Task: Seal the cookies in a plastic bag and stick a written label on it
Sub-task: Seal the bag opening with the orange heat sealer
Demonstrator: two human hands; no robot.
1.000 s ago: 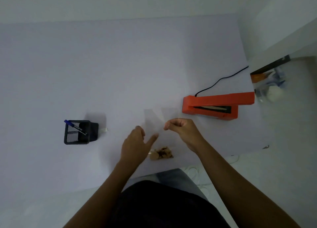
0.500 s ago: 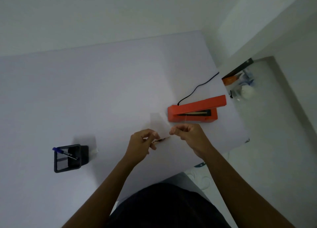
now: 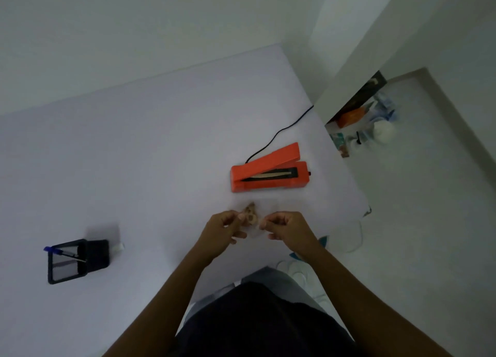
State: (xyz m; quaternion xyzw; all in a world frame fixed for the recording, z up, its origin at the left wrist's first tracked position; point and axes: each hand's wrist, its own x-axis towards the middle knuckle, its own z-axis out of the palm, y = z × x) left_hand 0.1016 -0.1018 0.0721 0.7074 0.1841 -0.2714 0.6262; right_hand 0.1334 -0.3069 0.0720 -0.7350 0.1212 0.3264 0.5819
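Brown cookies point(image 3: 249, 214) sit between my two hands, just above the white table point(image 3: 150, 152). A clear plastic bag point(image 3: 256, 230) is barely visible around them, and I cannot tell whether the cookies are inside it. My left hand point(image 3: 224, 230) pinches the bag's left side with thumb and fingers right beside the cookies. My right hand point(image 3: 285, 226) pinches the right side. An orange heat sealer point(image 3: 268, 173) lies just beyond my hands with its lid raised.
A black pen holder point(image 3: 76, 260) with a blue pen point(image 3: 64, 253) stands at the left, with a small white item point(image 3: 118, 246) beside it. The sealer's black cable point(image 3: 281, 131) runs to the table's far right corner. Clutter point(image 3: 370, 120) lies on the floor at the right.
The cookies were lying on the table near its front edge; now they are up between my hands. Both hands have closed together on the bag, and my view has swung to the right.
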